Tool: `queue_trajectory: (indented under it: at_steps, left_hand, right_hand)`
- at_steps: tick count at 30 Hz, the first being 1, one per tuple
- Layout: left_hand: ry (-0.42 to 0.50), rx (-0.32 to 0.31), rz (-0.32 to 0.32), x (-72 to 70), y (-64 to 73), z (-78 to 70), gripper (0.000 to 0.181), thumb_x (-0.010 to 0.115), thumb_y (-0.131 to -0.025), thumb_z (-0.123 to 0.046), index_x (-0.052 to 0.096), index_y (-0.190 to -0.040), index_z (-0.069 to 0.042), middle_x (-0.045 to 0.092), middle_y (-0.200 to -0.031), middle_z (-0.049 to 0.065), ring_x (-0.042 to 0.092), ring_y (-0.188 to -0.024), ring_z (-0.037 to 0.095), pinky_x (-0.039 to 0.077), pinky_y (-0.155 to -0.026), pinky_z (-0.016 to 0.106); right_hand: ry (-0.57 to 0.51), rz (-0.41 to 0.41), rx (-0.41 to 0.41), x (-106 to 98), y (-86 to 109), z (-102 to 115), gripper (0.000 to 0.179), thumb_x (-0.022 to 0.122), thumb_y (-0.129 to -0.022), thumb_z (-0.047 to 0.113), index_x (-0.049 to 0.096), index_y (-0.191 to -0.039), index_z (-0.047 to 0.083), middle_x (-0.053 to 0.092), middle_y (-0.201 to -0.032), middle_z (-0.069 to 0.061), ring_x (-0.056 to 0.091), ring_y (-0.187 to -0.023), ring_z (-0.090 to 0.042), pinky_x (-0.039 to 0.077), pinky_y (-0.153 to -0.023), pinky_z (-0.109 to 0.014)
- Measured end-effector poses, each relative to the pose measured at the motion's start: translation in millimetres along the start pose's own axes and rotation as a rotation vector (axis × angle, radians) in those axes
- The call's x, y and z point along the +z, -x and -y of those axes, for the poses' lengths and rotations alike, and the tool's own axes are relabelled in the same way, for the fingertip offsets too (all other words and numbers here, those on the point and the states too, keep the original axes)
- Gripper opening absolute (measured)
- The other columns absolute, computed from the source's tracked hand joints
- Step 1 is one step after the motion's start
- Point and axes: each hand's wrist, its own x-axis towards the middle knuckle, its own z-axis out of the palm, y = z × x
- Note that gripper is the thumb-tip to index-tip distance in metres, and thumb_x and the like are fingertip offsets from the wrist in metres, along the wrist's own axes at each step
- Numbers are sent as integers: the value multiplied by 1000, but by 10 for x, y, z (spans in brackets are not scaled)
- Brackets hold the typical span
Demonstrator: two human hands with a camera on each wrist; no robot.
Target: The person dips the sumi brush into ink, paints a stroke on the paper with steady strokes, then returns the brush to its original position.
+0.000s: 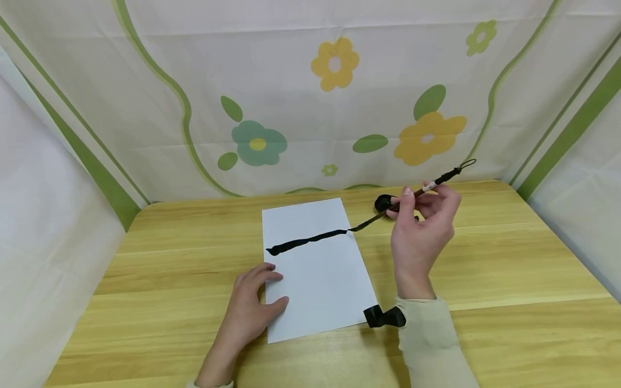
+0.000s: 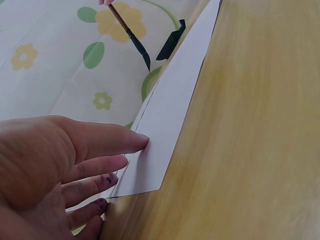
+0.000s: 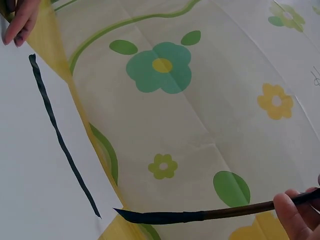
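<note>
A brush [image 1: 383,213] with a dark wooden handle and a black-inked tip is pinched between the thumb and fingers of my right hand [image 1: 422,237]. Its tip [image 3: 150,217] hovers just past the right end of a long black stroke [image 1: 310,240]. That stroke runs across a white sheet of paper [image 1: 320,291], slanting up to the right. My left hand [image 1: 252,302] rests at the sheet's left edge with fingers spread and touching the paper. In the left wrist view, dark ink smudges mark some fingertips [image 2: 102,204].
Behind the right hand, partly hidden, sits a small round black object [image 1: 383,203] on the wooden table [image 1: 194,258]. A black item [image 1: 383,316], perhaps a strap end, hangs by the right sleeve over the paper's lower right corner. A flowered curtain [image 1: 301,102] rises behind.
</note>
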Motion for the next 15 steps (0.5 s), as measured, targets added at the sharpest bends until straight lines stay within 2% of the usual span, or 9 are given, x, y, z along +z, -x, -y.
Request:
queue_trajectory:
  at_steps: [5,15]
  left_hand:
    - [1,-3,1,2,-4,-1,31,88,-85,-10,78,-115,-13,67,-148,8,51,-139,36,45,-116,57]
    - [-4,-14,10,-18,4,1,32,88,-86,-11,78,-116,-13,66,-149,8,51,-140,36,44,-117,58]
  right_hand:
    - [-11,5,8,-13,-12,-5,28,69,-104,14,54,-125,3,62,-100,-4,79,-85,-25,65,-66,-29]
    - [-1,11,29,-28,-19,-23,26,70,-105,17,55,-124,7,62,-100,-3,79,-85,-24,65,-64,-28]
